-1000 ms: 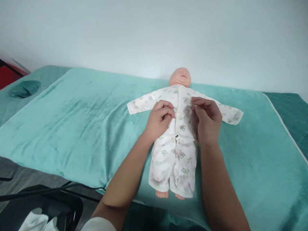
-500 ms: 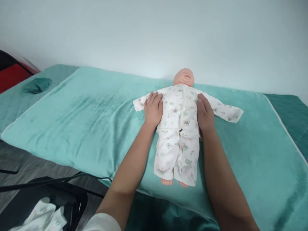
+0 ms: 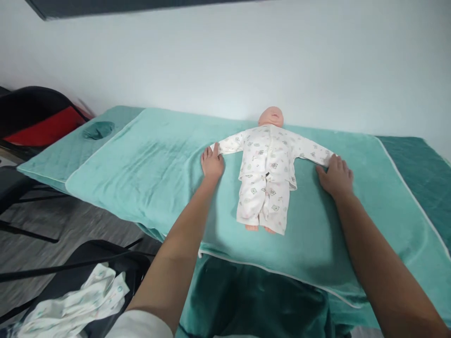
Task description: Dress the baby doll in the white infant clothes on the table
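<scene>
A baby doll (image 3: 271,117) lies on its back, dressed in a white printed jacket (image 3: 260,148) and matching trousers (image 3: 262,199). Its sleeves are spread out to both sides, and its feet show below the trouser legs. My left hand (image 3: 212,163) rests at the cuff of the sleeve on the left, fingers lightly spread over its end. At the far end of the other sleeve, my right hand (image 3: 337,177) lies with its thumb apart from the fingers, touching the cuff. Both cuffs are partly hidden by my hands.
The doll lies on a green velvet cover (image 3: 148,164) over a long bed against a white wall. Printed white cloth (image 3: 84,300) lies on a black chair (image 3: 102,251) at lower left. Another black chair with a red cushion (image 3: 49,129) stands beyond the bed's left end.
My hands have moved outward from the sides of the doll's jacket to the sleeve ends. The view has shifted, showing more of the floor and chairs.
</scene>
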A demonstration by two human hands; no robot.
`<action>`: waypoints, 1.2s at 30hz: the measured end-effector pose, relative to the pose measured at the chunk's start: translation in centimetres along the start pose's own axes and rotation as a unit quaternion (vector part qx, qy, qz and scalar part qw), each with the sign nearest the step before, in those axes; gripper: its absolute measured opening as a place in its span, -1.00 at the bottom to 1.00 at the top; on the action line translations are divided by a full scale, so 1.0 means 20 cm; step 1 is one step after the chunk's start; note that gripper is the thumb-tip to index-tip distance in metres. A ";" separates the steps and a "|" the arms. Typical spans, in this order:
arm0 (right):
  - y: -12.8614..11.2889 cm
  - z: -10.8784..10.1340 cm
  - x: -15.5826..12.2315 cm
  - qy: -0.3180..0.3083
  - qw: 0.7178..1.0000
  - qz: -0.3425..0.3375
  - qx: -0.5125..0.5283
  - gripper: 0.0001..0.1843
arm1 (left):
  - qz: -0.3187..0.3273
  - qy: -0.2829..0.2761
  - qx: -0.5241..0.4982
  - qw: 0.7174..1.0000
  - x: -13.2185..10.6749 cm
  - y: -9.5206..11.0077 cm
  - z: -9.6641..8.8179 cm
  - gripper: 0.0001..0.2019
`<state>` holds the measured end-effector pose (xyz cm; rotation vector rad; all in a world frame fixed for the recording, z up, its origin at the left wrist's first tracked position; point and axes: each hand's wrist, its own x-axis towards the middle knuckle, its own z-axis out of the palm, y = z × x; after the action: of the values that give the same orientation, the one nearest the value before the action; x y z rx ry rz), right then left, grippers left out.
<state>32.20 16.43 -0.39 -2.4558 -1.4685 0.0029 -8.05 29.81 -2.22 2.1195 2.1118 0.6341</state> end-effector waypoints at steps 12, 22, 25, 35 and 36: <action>0.00 0.01 0.00 0.020 0.999 0.042 -0.029 -0.27 | -0.020 0.038 0.007 0.999 0.08 -0.04 0.01 -0.28; 0.00 0.03 0.01 0.065 0.997 0.036 0.022 -0.31 | -0.045 0.049 0.044 0.997 0.05 -0.02 0.00 -0.38; 0.00 0.04 -0.01 0.088 0.995 0.026 0.027 -0.32 | -0.039 0.029 0.056 0.997 0.03 -0.02 -0.01 -0.39; -0.08 0.00 -0.28 0.063 0.996 -0.054 0.015 -0.30 | -0.003 0.003 0.066 0.998 -0.18 -0.09 -0.08 -0.39; -0.09 0.00 -0.35 0.056 0.996 -0.068 0.032 -0.30 | -0.001 0.001 0.066 0.998 -0.20 -0.10 -0.08 -0.39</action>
<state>27.24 11.18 -1.00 -2.2623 -1.5583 -0.1099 -10.28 25.53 -2.30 2.1830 2.2140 0.5116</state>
